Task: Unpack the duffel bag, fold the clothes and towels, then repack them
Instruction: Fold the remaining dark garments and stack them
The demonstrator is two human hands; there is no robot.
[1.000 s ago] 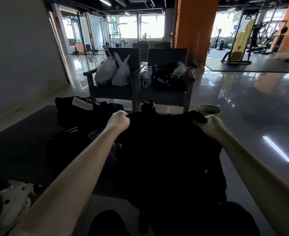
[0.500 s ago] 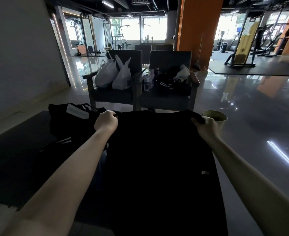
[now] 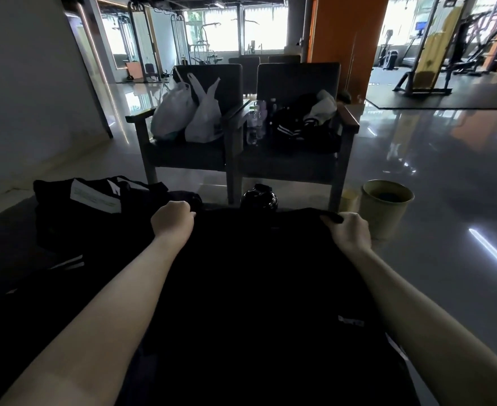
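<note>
Left hand (image 3: 172, 219) curled tight on the far left corner of the black garment (image 3: 256, 288). Right hand (image 3: 349, 232) grips the far right corner, fingers (image 3: 330, 218) folded over the hem. The garment lies between them on the dark table (image 3: 7, 244), hem near the far edge, the rest running back toward me. Small pale logo near its right side.

Black duffel bag (image 3: 95, 212), white label up, at the table's far left, just beside my left hand; contact unclear. Black bottle (image 3: 259, 197) right behind the hem, between my hands.

Off the table: pale bin (image 3: 384, 209) on the floor past my right hand. Beyond are two chairs (image 3: 294, 168), white plastic bags (image 3: 188, 112) on the left one.
</note>
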